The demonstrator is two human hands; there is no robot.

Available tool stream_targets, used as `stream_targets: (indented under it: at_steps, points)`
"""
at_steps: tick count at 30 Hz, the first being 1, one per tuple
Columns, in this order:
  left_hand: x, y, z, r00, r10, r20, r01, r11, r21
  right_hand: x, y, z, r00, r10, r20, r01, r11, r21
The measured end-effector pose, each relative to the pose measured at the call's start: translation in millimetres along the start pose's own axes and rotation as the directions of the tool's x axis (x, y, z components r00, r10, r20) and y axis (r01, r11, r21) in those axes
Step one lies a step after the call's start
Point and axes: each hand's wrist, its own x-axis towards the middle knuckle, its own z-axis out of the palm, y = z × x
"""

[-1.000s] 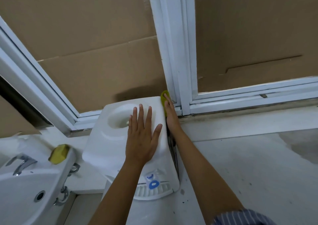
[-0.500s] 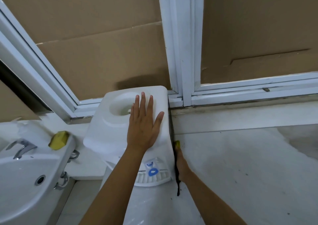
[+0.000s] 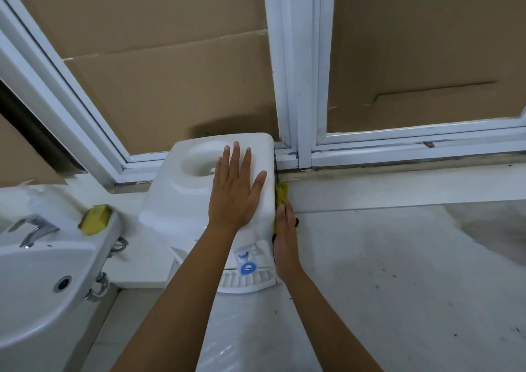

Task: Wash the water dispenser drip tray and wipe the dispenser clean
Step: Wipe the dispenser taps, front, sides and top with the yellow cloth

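A: Since half a sec ago the right hand (image 3: 285,240) has slid back up the dispenser's right side; it was low, near the base.

B: And the dispenser (image 3: 199,200) itself?

A: White unit on the pale bench (image 3: 398,272), back to the cardboard-covered window (image 3: 301,86), sink (image 3: 37,280) to its left. Left hand (image 3: 234,192) lies flat on the top, fingers spread, next to the bottle well.

B: Right hand's grip?

A: Fingers straight, pressing a yellow-green sponge (image 3: 281,193) against the side wall. No pinch that I can see.

B: Drip tray?

A: Drip tray (image 3: 247,280) sits in place at the front foot, slotted grille up. A 2nd sponge (image 3: 95,219) rests on the sink rim.

B: Handling?

A: Prob. light w/o a bottle, hollow stiff plastic, smooth, slippery if wet, hence a bracing palm on top. Tray looks thin; I'd lift it by the front lip.

B: Any writing?

A: Blue tap marking (image 3: 248,267) on the front, not legible. No brand readable.
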Motion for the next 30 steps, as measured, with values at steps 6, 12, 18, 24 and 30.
stream_targets:
  at_steps: [6,12,18,24,30]
  points:
    - [-0.4,1.0,-2.5,1.0,-0.001,0.012,0.001,1.0,-0.003,-25.0,35.6,-4.8,0.969,0.18,-0.167,-0.206,0.967,-0.149]
    - [-6.5,5.9,-6.9,1.0,0.0,-0.03,-0.003,0.995,-0.098,-46.3,56.8,-21.5,0.957,0.26,-0.132,-0.287,0.918,-0.274]
    - [-16.1,7.4,-16.0,0.978,-0.03,-0.207,-0.045,0.937,-0.348,-57.0,54.7,-49.6,0.901,0.429,-0.068,-0.429,0.854,-0.296]
    - [-44.8,-1.1,-39.5,0.91,-0.124,-0.396,-0.115,0.842,-0.528,-73.7,33.7,-82.2,0.83,0.555,0.053,-0.529,0.814,-0.241]
    - [-145.6,-42.0,-29.9,0.781,-0.405,-0.477,0.088,0.826,-0.557,-98.8,3.4,-50.9,0.679,0.645,0.35,-0.632,0.756,-0.168]
